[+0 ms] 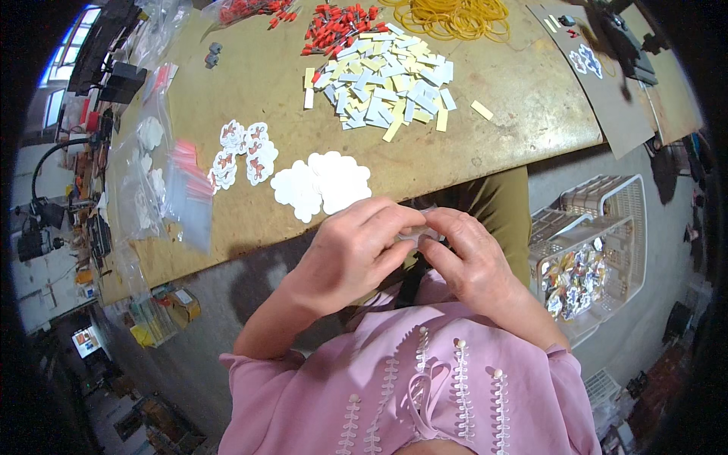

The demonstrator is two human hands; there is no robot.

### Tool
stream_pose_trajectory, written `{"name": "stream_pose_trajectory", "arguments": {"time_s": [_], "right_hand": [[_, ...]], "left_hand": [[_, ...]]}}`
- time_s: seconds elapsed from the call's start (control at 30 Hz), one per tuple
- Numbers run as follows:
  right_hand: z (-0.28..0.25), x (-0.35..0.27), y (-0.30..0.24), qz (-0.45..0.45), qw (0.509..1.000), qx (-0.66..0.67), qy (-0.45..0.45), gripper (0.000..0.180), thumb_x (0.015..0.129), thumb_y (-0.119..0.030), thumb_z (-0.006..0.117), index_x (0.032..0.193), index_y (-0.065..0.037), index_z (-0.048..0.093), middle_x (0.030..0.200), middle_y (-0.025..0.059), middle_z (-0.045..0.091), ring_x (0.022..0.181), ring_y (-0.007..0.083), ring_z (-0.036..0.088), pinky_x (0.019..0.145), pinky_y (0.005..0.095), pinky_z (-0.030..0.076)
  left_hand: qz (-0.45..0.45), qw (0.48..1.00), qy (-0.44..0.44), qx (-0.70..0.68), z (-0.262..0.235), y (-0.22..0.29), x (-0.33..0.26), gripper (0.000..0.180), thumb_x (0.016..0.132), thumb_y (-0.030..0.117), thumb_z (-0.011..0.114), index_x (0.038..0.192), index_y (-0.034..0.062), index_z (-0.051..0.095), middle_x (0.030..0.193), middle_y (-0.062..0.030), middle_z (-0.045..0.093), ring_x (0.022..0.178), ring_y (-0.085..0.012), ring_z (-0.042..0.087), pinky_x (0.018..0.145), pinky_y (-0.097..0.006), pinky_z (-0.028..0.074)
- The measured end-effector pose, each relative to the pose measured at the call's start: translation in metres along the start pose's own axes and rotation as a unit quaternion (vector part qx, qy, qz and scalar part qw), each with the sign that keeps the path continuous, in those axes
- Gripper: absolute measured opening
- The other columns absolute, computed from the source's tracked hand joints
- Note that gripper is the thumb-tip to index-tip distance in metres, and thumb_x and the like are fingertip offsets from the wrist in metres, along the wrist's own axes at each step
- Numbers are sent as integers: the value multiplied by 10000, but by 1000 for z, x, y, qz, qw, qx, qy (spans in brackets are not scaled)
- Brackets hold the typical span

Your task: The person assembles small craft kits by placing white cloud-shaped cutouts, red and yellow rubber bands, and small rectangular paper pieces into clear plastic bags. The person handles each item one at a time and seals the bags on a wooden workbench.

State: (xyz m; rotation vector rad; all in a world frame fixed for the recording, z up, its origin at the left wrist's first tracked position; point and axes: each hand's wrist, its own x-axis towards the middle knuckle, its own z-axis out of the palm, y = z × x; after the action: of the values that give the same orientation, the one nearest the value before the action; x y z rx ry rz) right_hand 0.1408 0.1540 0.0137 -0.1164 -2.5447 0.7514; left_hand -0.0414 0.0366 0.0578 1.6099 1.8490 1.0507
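Note:
My left hand (353, 246) and my right hand (470, 254) meet in front of my chest, near the table's front edge. Their fingertips pinch a small piece of clear plastic (410, 236), mostly covered by the fingers; its exact kind is hard to tell. Just beyond my left hand, white scalloped cards (341, 180) lie in two overlapping stacks on the table. Farther left are small scalloped cutouts (260, 161) with reddish-brown printed figures. Clear plastic bags (191, 199) with red upper edges lie at the table's left side.
A heap of white and yellow strips (402, 83) covers the table's far middle. Behind it are red-tipped small parts (340, 26) and yellow rubber bands (462, 17). Plastic baskets (635, 227), one holding colourful small packets (576, 282), stand on the floor at right.

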Motion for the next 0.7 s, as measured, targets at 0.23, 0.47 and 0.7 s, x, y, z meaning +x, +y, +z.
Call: {"name": "stream_pose_trajectory", "arguments": {"time_s": [0.23,0.47,0.7], "right_hand": [[-9,-2,6,-10,1000,-18,12,259,770,-100,668,1007,3,669,1103,140,638,1070,317,646,936,432,543],[-10,-20,21,11,999,-30,15,265,755,-137,683,1002,-41,699,1012,84,639,996,280,649,856,409,539],[-19,-40,30,58,998,-15,18,230,810,-128,653,1020,-35,670,1112,114,653,1109,299,624,942,423,514]], "left_hand": [[-8,998,35,42,-24,2,19,120,869,6,752,974,27,697,833,-86,638,688,-211,648,609,-325,531],[78,986,45,141,-27,-21,108,124,893,57,724,1008,13,735,859,-97,671,720,-188,636,645,-310,497],[21,973,91,211,-18,-73,221,228,877,131,741,1064,5,711,858,-81,653,740,-186,619,687,-335,503]]}}
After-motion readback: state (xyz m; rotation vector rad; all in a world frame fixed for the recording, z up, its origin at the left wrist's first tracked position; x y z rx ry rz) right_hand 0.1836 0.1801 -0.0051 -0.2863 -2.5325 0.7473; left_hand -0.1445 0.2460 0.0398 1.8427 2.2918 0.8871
